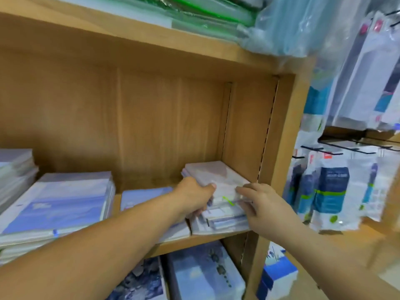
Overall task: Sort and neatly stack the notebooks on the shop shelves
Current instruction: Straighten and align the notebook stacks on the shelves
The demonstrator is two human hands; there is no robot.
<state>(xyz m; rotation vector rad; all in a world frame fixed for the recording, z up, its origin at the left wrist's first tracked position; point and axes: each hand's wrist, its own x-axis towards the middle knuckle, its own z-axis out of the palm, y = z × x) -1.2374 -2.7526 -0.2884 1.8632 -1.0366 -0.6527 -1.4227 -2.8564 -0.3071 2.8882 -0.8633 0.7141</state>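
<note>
On the light-brown wooden shelf (138, 182), a broad pile of blue-and-white wrapped notebooks (60, 204) is already squared at the left, and a thin lilac notebook (142, 198) is laid flat in the middle. The smaller pile of white wrapped notebooks (218, 178), in the right-hand corner, is judged unfinished, its lower layers being fanned out. It is grasped by the left hand (194, 195), thumb on top, and pinched at its front by the right hand (262, 204). Print on the hanging blue-and-white packets (331, 187) cannot be read.

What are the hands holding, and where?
A small stack of wrapped notebooks: the left hand grips its left edge, thumb on top; the right hand holds its front right corner.
</note>
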